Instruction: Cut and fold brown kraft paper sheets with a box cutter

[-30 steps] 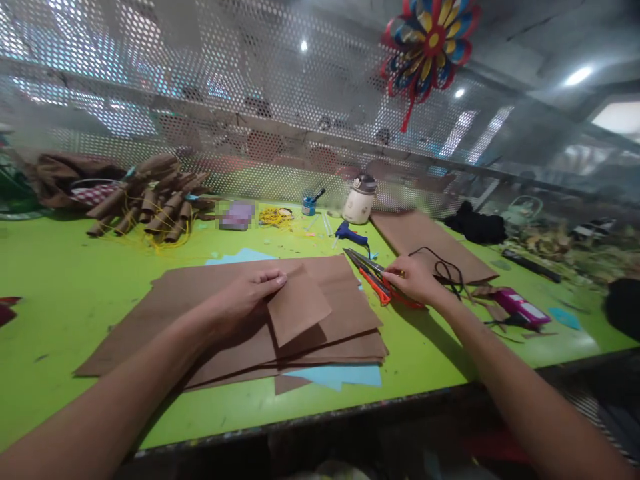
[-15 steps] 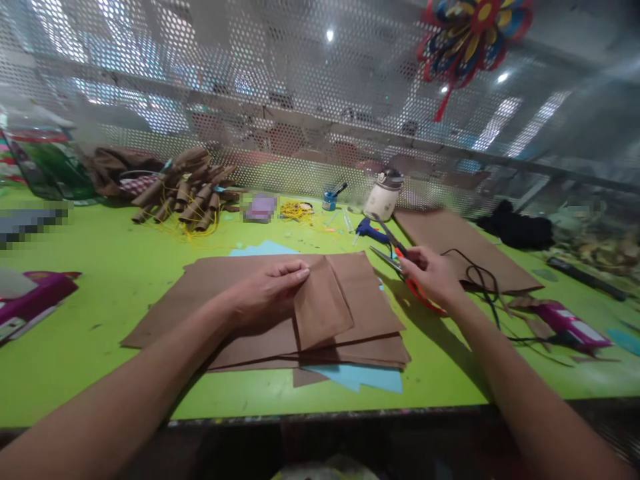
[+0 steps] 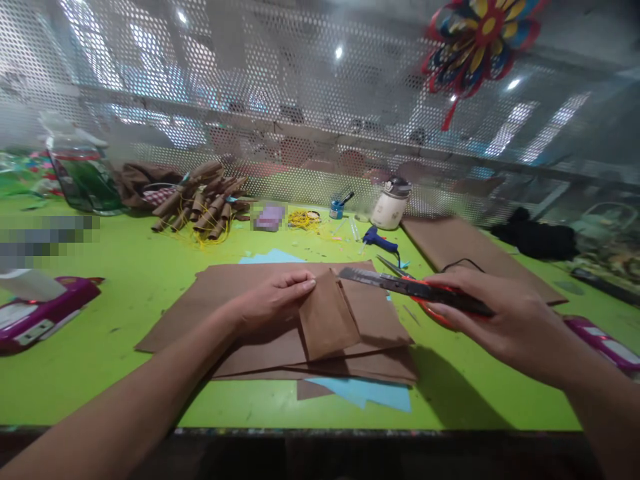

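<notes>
My left hand (image 3: 275, 300) pinches the upper left corner of a small folded piece of brown paper (image 3: 330, 320) between thumb and fingers. That piece is held just over a stack of larger brown paper sheets (image 3: 240, 280). In my right hand (image 3: 505, 320) is a pair of scissors (image 3: 415, 290) with orange on the handles and dark parts, their blades spread apart. One blade tip points left, close to the top corner of the folded paper; whether they touch I cannot tell. Light blue paper (image 3: 370, 392) sticks out from under the stack.
Behind the stack are a blue glue gun (image 3: 380, 240), a white jar (image 3: 391, 205), yellow string (image 3: 304, 220) and a bundle of brown paper rolls (image 3: 205, 203). Purple power strips (image 3: 50, 313) lie left and right. A large brown sheet (image 3: 470, 257) rests at right.
The scissors have come up and leftward, turning so one blade lies near the folded paper. My left hand keeps its pinch; the whole view has shifted slightly.
</notes>
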Tool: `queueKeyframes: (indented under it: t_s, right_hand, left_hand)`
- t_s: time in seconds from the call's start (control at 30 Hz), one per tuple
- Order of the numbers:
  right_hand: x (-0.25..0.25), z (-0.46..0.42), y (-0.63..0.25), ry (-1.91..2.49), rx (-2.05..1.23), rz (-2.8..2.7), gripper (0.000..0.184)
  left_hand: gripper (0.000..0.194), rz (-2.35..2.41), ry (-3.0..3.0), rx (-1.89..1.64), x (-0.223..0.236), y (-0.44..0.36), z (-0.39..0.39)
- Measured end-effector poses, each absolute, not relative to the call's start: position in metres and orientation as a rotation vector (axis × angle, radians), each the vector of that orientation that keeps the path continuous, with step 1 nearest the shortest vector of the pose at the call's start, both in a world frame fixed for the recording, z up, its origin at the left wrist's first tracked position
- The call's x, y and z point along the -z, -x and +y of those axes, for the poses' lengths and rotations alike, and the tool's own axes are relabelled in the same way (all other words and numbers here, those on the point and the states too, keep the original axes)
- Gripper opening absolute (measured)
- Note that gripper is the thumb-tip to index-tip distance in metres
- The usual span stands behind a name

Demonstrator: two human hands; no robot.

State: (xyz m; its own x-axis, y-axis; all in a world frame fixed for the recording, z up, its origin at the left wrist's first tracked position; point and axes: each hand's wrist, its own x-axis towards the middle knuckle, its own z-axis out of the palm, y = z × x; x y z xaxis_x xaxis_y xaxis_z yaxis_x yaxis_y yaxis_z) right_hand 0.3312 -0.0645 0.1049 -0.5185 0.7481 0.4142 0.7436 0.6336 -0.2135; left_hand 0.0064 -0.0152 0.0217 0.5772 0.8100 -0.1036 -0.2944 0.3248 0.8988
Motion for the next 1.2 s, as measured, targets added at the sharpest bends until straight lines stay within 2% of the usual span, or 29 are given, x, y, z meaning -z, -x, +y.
queueKeyframes:
  t_s: [0.2,0.87,1.2]
  right_hand:
    - [-0.107,-0.059,-0.323,1.134,0.154,-2.390,0.021]
    - [-0.102,-0.059,-0.325,1.078,0.071,-2.476,0.021]
    - [-0.106,-0.066,-0.325,1.018,0.205,-2.518,0.024]
  left_hand:
    - [0.016,0.587,-1.030,-0.761,-0.022,-0.010,-0.019]
    - [0.027,0.795,-1.363,-0.800,-0.022,-0.016,-0.021]
    - [0.026,0.882,-1.567,-0.767,-0.031,-0.016,-0.020]
